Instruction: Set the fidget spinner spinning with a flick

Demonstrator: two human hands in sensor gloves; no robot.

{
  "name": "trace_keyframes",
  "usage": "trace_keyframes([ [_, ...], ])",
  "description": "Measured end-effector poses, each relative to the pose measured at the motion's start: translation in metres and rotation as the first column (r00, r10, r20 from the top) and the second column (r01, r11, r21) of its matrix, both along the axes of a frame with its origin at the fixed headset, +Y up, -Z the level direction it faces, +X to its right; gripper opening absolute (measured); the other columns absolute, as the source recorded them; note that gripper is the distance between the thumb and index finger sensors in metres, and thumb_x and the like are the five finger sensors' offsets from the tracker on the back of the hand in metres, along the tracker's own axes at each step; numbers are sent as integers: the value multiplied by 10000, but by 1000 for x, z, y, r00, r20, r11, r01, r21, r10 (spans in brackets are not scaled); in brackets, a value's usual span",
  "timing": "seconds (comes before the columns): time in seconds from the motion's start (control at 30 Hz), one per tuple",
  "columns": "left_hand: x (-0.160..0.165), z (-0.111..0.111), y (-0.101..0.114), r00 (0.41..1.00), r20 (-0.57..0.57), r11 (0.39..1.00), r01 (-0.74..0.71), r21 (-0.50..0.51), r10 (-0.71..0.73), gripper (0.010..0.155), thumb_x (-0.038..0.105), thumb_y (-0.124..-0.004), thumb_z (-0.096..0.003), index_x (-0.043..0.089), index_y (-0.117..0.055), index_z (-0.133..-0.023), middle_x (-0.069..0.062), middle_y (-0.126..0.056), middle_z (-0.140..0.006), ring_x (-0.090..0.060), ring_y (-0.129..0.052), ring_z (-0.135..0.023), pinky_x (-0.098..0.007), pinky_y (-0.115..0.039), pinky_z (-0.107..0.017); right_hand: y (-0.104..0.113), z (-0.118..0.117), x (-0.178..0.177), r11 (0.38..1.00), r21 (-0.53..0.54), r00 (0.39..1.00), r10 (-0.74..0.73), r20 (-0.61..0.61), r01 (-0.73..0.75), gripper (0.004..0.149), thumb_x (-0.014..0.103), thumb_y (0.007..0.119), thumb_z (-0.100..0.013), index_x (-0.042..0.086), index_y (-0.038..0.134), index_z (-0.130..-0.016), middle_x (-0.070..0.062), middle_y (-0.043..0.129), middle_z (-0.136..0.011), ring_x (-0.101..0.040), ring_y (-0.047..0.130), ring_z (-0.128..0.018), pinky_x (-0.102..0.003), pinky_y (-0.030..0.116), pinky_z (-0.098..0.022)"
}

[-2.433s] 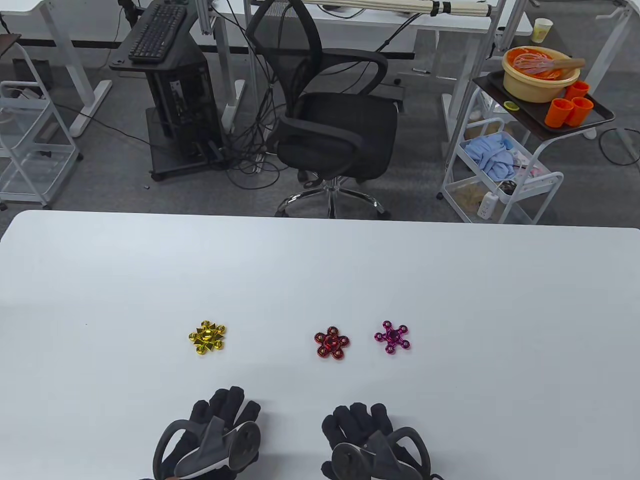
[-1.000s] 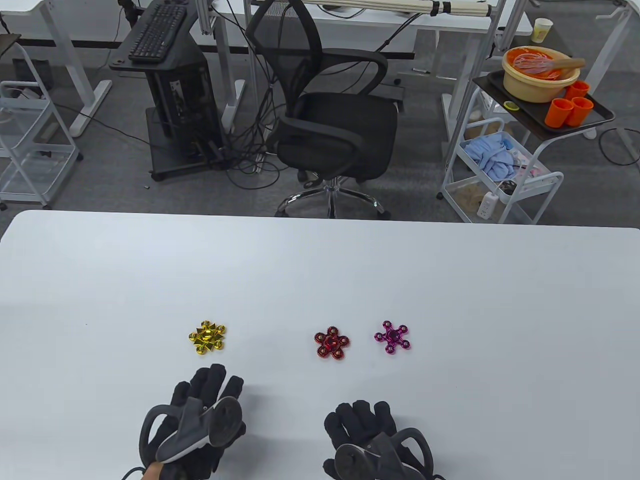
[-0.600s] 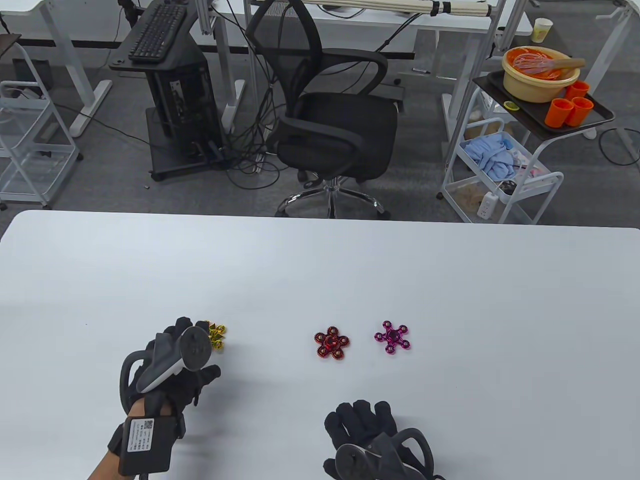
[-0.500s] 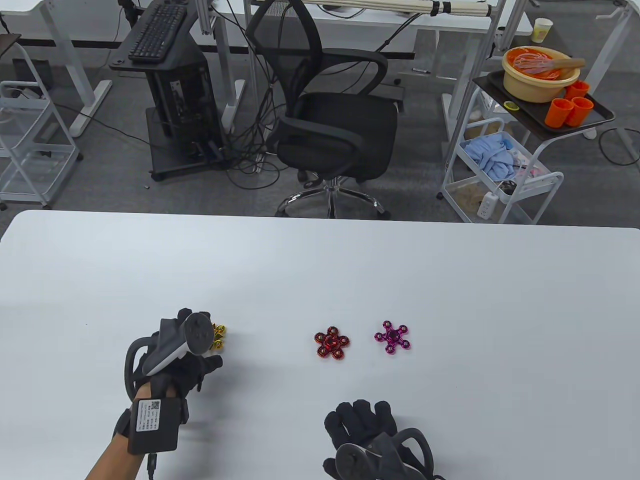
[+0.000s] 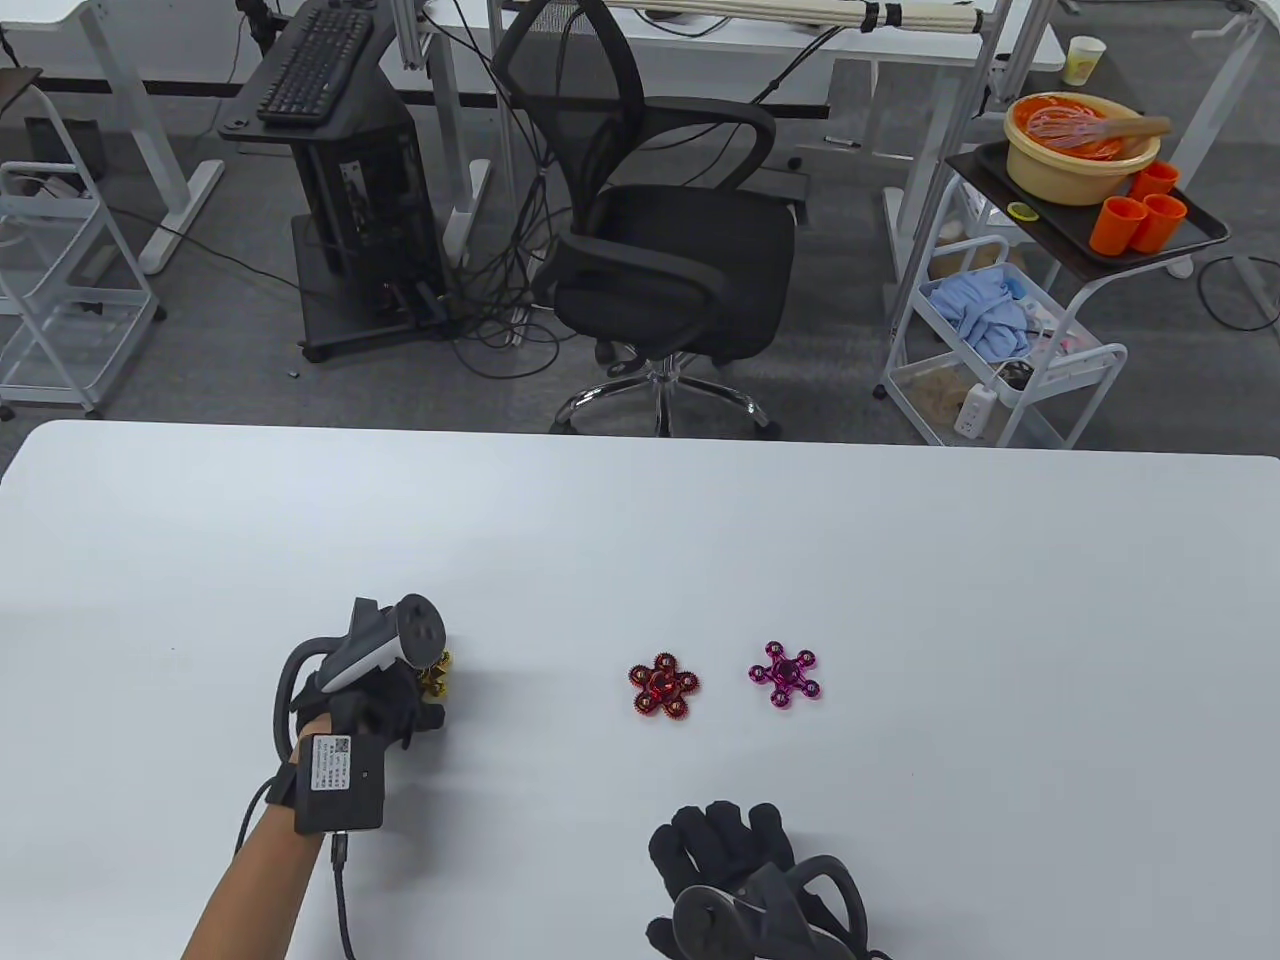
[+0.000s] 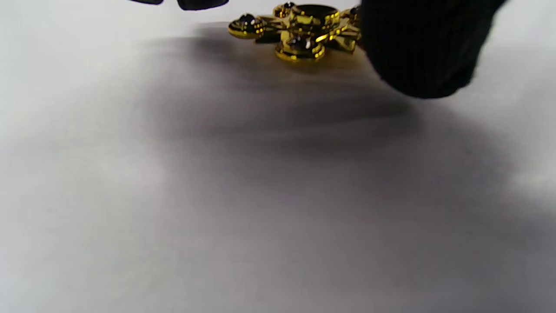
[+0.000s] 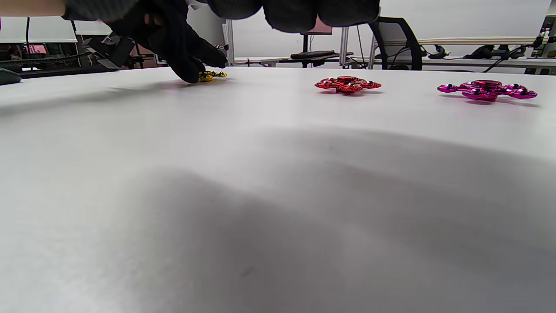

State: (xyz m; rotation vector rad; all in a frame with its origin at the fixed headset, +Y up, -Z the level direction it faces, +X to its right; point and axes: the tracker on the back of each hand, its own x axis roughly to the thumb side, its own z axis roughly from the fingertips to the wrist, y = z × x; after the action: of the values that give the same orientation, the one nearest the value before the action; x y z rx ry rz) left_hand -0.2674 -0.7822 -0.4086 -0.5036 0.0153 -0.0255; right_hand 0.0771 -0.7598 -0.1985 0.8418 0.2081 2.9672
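A gold fidget spinner (image 5: 437,672) lies flat on the white table (image 5: 900,560), mostly hidden under my left hand (image 5: 375,700). In the left wrist view the gold spinner (image 6: 304,30) rests on the table. One gloved finger (image 6: 421,52) touches its right edge and other fingertips (image 6: 200,3) hover just left of it. A red spinner (image 5: 663,687) and a magenta spinner (image 5: 785,674) lie to the right, untouched. My right hand (image 5: 735,850) rests flat on the table near the front edge, empty.
In the right wrist view the red spinner (image 7: 347,84) and the magenta spinner (image 7: 486,90) lie ahead, with the gold spinner (image 7: 212,75) under my left hand at the far left. An office chair (image 5: 660,250) stands beyond the table's far edge.
My left hand has moved forward from the front edge onto the gold spinner and its fingers have come down around it. My right hand and the other spinners have not moved.
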Motion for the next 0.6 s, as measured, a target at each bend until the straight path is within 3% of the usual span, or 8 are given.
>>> trace_keyframes([
  [0.3,-10,-9,-8,998,-23,998,-63,-1,63,861,527,-801,-316,282,-316,-984,-109,-257,-1128,-383,-410,-1046,-610,-454,-762,-2,0,-1,999,-37,1000,-20,-6,20,712,565,582,-466,183,352,-1021,-178,347,-1109,-512,361,-995,-708,257,-708],
  [0.6,-13,-11,-6,995,-25,989,-97,113,101,791,490,-836,-316,251,-452,-964,-74,-425,-1091,-342,-540,-994,-552,-565,-731,-2,0,-1,998,-43,999,-36,-4,36,712,565,584,-466,182,353,-1020,-179,345,-1109,-514,363,-993,-708,258,-707],
])
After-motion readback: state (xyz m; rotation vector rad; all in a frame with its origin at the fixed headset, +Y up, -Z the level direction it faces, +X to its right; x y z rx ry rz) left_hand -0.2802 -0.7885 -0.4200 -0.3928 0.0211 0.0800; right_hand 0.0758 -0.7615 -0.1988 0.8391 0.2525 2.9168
